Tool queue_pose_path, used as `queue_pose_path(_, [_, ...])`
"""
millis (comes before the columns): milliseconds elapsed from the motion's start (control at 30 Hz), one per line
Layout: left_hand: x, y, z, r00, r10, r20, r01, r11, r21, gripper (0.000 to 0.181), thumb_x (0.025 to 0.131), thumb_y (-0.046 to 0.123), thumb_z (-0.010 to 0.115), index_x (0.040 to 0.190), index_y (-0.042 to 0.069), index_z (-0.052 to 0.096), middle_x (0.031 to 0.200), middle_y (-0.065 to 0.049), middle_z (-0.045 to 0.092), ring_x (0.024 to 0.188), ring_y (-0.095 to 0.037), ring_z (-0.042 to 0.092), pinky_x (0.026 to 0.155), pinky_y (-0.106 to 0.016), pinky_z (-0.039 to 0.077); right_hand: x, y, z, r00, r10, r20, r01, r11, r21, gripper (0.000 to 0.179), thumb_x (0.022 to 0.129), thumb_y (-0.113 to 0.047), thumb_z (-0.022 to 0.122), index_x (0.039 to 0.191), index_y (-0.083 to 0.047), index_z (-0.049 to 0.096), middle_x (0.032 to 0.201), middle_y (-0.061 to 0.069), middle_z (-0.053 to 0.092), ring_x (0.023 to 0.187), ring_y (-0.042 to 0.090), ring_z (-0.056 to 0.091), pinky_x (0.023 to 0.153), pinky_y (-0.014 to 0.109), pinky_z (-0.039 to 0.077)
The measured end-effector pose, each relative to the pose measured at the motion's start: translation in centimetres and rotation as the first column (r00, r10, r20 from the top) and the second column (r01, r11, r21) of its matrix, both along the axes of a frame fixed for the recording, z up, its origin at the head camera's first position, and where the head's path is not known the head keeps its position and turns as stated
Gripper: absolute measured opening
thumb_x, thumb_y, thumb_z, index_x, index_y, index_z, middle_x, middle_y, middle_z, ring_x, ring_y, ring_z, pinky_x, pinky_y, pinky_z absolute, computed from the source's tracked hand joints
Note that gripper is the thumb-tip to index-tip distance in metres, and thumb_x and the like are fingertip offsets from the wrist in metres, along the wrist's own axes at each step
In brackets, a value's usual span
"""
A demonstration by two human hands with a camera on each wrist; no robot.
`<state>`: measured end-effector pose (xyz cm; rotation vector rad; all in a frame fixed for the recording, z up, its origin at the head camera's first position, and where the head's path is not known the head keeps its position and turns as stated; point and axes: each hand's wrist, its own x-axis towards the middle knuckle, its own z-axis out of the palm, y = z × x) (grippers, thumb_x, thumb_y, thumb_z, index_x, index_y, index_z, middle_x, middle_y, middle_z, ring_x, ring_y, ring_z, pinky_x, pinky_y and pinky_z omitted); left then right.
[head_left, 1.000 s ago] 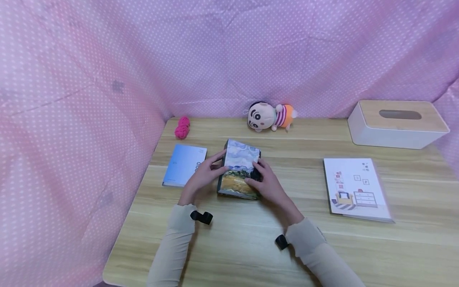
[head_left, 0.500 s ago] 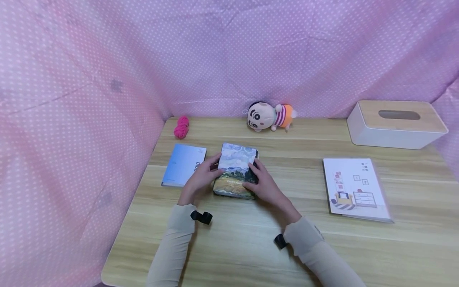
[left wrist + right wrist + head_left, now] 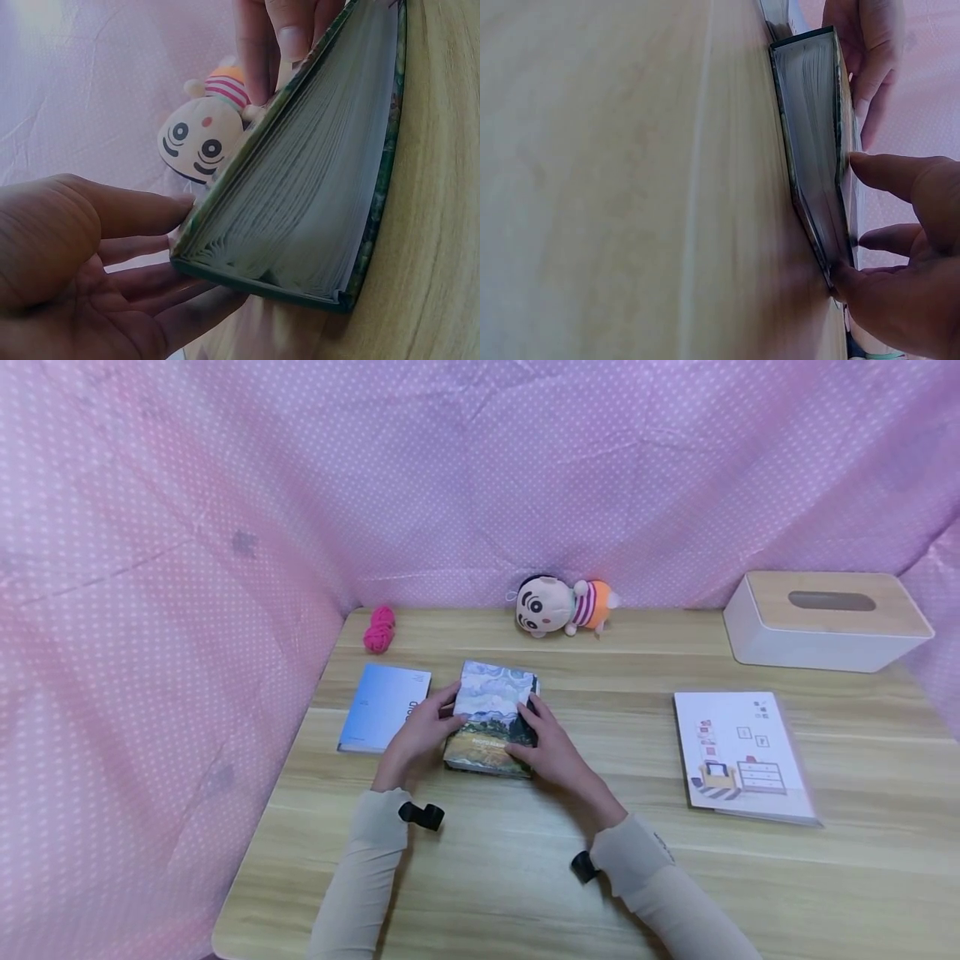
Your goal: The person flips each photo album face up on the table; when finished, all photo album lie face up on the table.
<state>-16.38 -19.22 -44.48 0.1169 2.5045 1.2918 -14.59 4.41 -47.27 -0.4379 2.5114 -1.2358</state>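
A photo album (image 3: 491, 720) with a painted landscape cover lies between my hands on the wooden table. In the left wrist view its page edges (image 3: 292, 172) fan between the covers, behind a green spine. My left hand (image 3: 422, 727) grips the spine side, thumb on the top cover and fingers along the spine. On the opposite side, my right hand (image 3: 558, 750) holds the album's edge, with thumb and a finger on the cover. The right wrist view shows my right fingers (image 3: 900, 176) on the cover and at the far corner.
A blue book (image 3: 378, 706) lies just left of the album. A pink yarn skein (image 3: 380, 629) and a plush doll (image 3: 558, 604) sit at the back. To the right are a white illustrated book (image 3: 738, 752) and a tissue box (image 3: 832, 618). Pink dotted cloth (image 3: 480, 485) hangs behind.
The album has come down from a slight tilt and shifted a little left and toward me, with both hands on it. The other things stay in place.
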Motion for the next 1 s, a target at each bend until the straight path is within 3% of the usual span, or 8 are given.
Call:
queue_pose_path(233, [0.0,0.5,0.5,1.0,0.025,0.019,-0.024,0.998,-0.051,0.065,0.097,0.018,0.056,0.153,0.018,0.023,0.153,-0.009,0.035,0.134,-0.028,0.043,0.108,-0.042,0.04,0.3,0.2,0.4,1.0,-0.014,0.019,0.014,1.0,-0.022,0.074,0.09,-0.031,0.066,0.15,-0.008,0.03,0.161,0.011,0.006,0.147,0.035,0.011,0.116,0.053,0.021])
queue_pose_path(533, [-0.1,1.1,1.0,0.997,0.076,0.005,-0.075,0.987,-0.141,0.06,0.099,0.023,0.053,0.152,0.017,0.027,0.15,-0.009,0.04,0.134,-0.027,0.044,0.11,-0.044,0.036,0.5,1.1,1.4,0.993,-0.056,0.105,0.061,0.997,-0.044,0.073,0.09,-0.034,0.066,0.151,-0.02,0.029,0.162,0.008,0.008,0.147,0.034,0.012,0.116,0.054,0.02])
queue_pose_path(767, [-0.2,2.5,1.9,0.99,0.058,-0.129,-0.093,0.953,-0.287,0.057,0.099,0.029,0.051,0.148,0.007,0.034,0.148,-0.015,0.041,0.136,-0.032,0.039,0.11,-0.049,0.035,0.2,3.1,2.2,0.995,-0.071,0.07,0.079,0.989,-0.127,0.068,0.092,-0.03,0.063,0.15,-0.014,0.03,0.16,0.013,0.013,0.134,0.041,0.039,0.106,0.053,0.038])
queue_pose_path(1000, [-0.5,5.0,3.1,0.958,0.051,-0.282,-0.141,0.94,-0.31,0.051,0.096,0.025,0.054,0.143,0.006,0.043,0.147,-0.017,0.038,0.138,-0.035,0.033,0.113,-0.049,0.03,-0.2,6.7,3.4,0.994,-0.103,0.027,0.105,0.983,-0.151,0.065,0.093,-0.036,0.06,0.148,-0.012,0.035,0.159,0.016,0.015,0.134,0.042,0.038,0.104,0.053,0.04])
